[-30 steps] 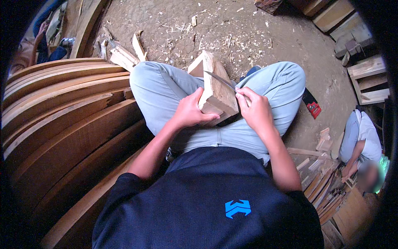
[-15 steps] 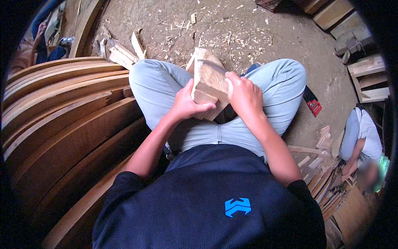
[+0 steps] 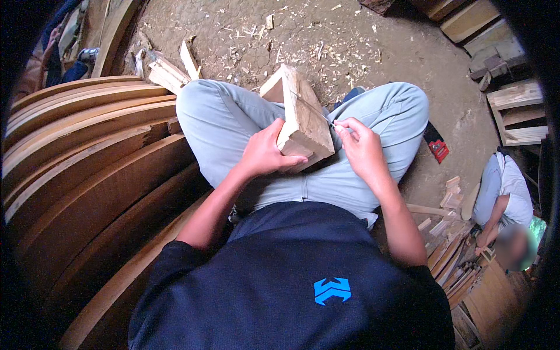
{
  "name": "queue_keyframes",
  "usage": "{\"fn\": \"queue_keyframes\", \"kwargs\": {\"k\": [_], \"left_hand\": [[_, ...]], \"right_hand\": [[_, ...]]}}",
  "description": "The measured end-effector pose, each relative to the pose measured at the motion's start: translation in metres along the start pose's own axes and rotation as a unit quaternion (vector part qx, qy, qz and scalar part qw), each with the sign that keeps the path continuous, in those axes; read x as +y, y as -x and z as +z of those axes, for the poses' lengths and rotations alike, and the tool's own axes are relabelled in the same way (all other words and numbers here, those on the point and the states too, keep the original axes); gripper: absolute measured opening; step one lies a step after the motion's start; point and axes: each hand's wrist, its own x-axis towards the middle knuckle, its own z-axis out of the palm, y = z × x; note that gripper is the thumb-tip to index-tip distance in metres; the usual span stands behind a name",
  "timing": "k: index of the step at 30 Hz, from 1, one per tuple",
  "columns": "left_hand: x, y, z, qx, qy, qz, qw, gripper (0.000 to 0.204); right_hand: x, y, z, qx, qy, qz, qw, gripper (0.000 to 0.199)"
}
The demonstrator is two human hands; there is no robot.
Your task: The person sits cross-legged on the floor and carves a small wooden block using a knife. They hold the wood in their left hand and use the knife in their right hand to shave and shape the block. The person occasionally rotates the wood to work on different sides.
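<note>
A pale, box-like wooden piece (image 3: 309,131) with an open-looking far left side is tilted between my bent legs. My left hand (image 3: 263,150) grips its near left corner, the thumb lying along the near end. Across the upper face runs a thin metal tool (image 3: 324,116), its far part hard to make out against the wood. My right hand (image 3: 363,147) pinches the near end of that tool, just off the wood's right edge. The tool's exact kind does not show.
Curved boards (image 3: 87,140) stand stacked against my left side. Wood scraps (image 3: 167,73) lie beyond my left knee, shavings on the dirt floor. A red and black tool (image 3: 437,150) lies past my right knee. Another person (image 3: 506,192) sits at right beside wood strips (image 3: 452,262).
My right hand has moved off the wood to the right and nearer to me, drawing the tool along. The wooden piece has turned and shifted slightly right.
</note>
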Motion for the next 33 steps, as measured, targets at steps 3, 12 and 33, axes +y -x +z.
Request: {"fn": "queue_keyframes", "kwargs": {"k": [3,12,33], "left_hand": [[-0.003,0.0,0.001,0.001,-0.011,0.005,1.0,0.073],[-0.001,-0.001,0.001,-0.007,0.004,0.016,1.0,0.073],[-0.001,0.0,-0.001,-0.011,-0.009,0.015,1.0,0.073]], "right_hand": [[0.001,0.009,0.011,0.028,-0.01,-0.009,1.0,0.02],[-0.008,-0.008,0.014,0.068,0.237,-0.032,0.969,0.022],[-0.046,-0.006,-0.002,0.025,0.192,-0.014,0.981,0.022]]}}
